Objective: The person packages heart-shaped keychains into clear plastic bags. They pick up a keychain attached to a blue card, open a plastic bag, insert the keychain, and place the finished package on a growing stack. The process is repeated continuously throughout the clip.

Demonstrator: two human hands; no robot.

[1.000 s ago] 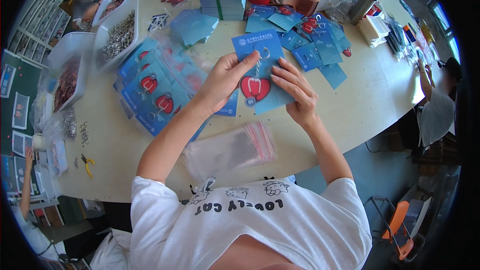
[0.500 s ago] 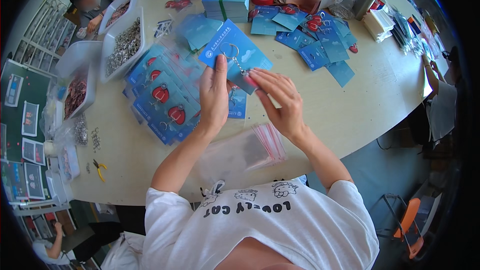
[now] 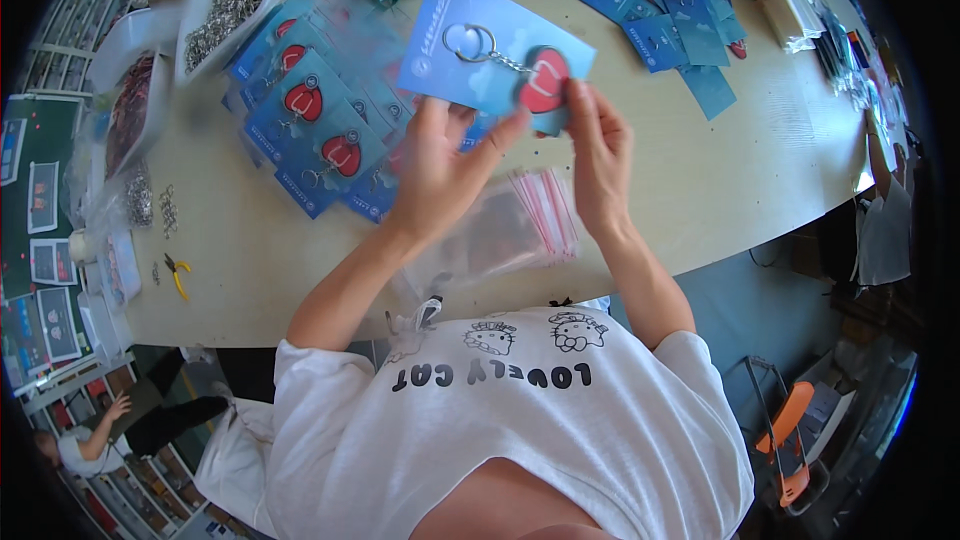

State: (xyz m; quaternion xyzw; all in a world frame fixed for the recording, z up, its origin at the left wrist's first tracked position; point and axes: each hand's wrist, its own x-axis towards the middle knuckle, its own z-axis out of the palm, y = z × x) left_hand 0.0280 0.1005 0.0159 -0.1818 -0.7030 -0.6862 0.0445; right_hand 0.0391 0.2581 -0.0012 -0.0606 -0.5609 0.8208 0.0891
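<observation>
A blue backing card (image 3: 500, 15) is held up over the table, tilted. On its front lies a keychain with a metal split ring, a short chain and a red charm (image 3: 545, 80). My left hand (image 3: 440, 165) is closed on the card's lower edge, its thumb by the charm. With the fingers of my right hand (image 3: 602, 155) I pinch the card's right end next to the charm. Below my hands sits a stack of clear zip bags (image 3: 495, 230) with red-striped edges. Left of my left hand is a pile of blue cards with red keychains (image 3: 310, 130), several in clear bags.
White bins at the left hold metal keyrings (image 3: 228, 15) and reddish pieces (image 3: 130, 110). Yellow-handled pliers (image 3: 178, 277) lie near the left table edge. More blue cards (image 3: 665, 35) spread at the back right, beside white packs (image 3: 795, 20). Other people are at the far edges.
The card has turned so its front faces up, with the red charm now resting on it. My right hand has shifted from the charm to the card's right end. The head view has tilted down.
</observation>
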